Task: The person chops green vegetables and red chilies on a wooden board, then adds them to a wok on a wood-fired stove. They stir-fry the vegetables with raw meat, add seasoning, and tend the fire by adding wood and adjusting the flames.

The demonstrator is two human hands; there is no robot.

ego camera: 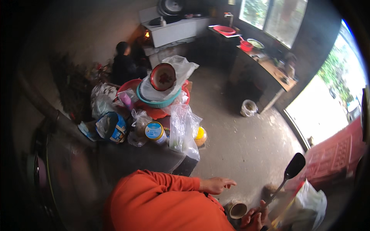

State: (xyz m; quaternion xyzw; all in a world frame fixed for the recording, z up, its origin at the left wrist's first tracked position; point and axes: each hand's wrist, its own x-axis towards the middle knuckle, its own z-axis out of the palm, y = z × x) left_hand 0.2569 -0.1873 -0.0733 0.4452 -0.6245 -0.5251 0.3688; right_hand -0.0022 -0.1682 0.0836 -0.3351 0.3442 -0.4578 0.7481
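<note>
My right hand (255,218), low in the picture, grips the handle of a cooking turner (294,166) whose dark, broad blade points up and to the right. My left hand (216,185) is held out past the orange sleeve with nothing in it, its fingers stretched forward and apart from the turner. Between my body and my right hand stands a brownish round pot or jar (238,210) with an open mouth. A white plastic bag (311,202) lies just right of the turner's handle.
A dark table (136,157) carries a teal basin (159,103), a lidded tin (155,131) and several plastic bags (185,130). Beyond it, a person (124,65) sits by the lit stove (173,33). A worktop (273,69), a lined bin (249,108) and a pink door (332,153) are to the right.
</note>
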